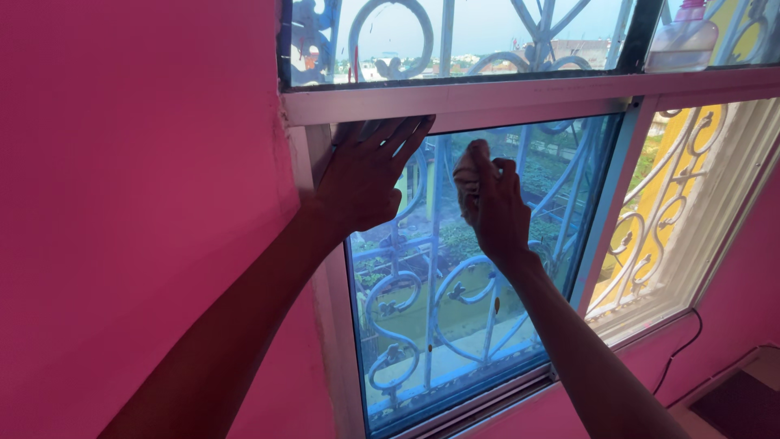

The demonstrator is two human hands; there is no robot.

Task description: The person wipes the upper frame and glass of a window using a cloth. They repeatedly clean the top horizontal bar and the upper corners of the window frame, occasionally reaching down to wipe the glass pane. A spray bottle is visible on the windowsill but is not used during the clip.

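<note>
My left hand (pixel 370 172) lies flat with fingers spread against the top left corner of a blue-tinted sliding window pane (pixel 536 211), touching its metal frame (pixel 325 268). A little to the right, my right hand (pixel 497 210) is closed around a small crumpled brown cloth (pixel 470 175) and presses it against the glass near the upper middle of the pane. Behind the glass runs a curled metal grille (pixel 455 293).
A pink wall (pixel 138 203) fills the left side. A plastic spray bottle (pixel 684 36) stands on the upper sill at the top right. The right half of the window (pixel 682 203) is open, showing a white grille. A black cable (pixel 678 349) runs down the wall below.
</note>
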